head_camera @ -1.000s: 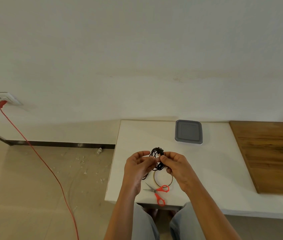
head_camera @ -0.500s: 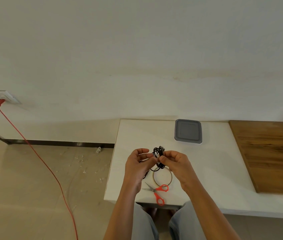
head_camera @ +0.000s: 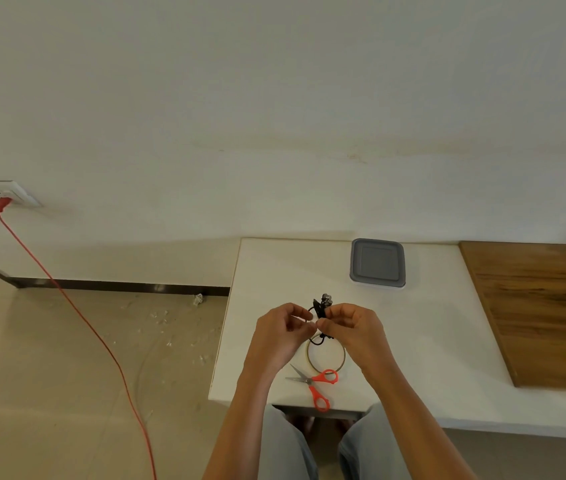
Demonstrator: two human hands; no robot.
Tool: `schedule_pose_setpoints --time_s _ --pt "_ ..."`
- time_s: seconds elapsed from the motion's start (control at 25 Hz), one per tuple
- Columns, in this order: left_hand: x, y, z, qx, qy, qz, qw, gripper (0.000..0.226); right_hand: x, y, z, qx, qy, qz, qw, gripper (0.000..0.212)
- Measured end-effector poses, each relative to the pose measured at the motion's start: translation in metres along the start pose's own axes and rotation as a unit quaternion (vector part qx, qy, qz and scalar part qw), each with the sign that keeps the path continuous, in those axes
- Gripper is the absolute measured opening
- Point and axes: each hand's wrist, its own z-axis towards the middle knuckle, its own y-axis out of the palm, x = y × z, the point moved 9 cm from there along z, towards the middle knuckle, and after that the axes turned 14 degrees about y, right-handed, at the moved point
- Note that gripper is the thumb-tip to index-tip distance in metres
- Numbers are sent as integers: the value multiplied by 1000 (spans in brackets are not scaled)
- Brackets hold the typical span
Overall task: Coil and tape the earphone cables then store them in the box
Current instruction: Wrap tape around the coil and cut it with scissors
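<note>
Two hands were raised together over the near end of a white table [head_camera: 430,341]. A coiled black earphone cable [head_camera: 321,306] was pinched between the curled fingertips of the left hand [head_camera: 283,336] and the right hand [head_camera: 354,332], and was held clear of the surface. Directly below, a tape roll [head_camera: 343,356] was laid flat, with red-handled scissors [head_camera: 312,382] set at its near rim. A grey-lidded box [head_camera: 377,264] was placed farther back by the pale wall [head_camera: 274,116], and a wooden board [head_camera: 544,306] was laid along the table's right side. At left, a red cord [head_camera: 84,323] was plugged into a socket [head_camera: 4,194] and trailed across a tiled floor [head_camera: 49,393] strewn with small scraps [head_camera: 164,317].
</note>
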Motion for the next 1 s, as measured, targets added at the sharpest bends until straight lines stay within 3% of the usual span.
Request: schedule_pose_setpoints --time_s 0.2,0.4,0.52,0.68,0.8,1.0 --pt "-7 5 -9 17 -57 -141 988 14 -6 -7 -2 51 -38 -68 996 17" --pt "-15 9 -16 53 -101 -168 979 16 -8 -7 -7 71 -77 -79 991 18" --pt "-16 10 -20 82 -118 -203 969 14 -9 -2 -7 40 -93 -76 992 12" --pt "-15 11 -21 108 -116 -226 961 14 -7 7 -9 -12 -101 -78 992 25" --pt "-15 11 -20 122 -114 -252 953 16 -3 14 -11 -48 -78 -35 995 22" --pt "-18 15 -21 145 -122 -297 936 16 -2 10 -12 -23 -59 44 997 7"
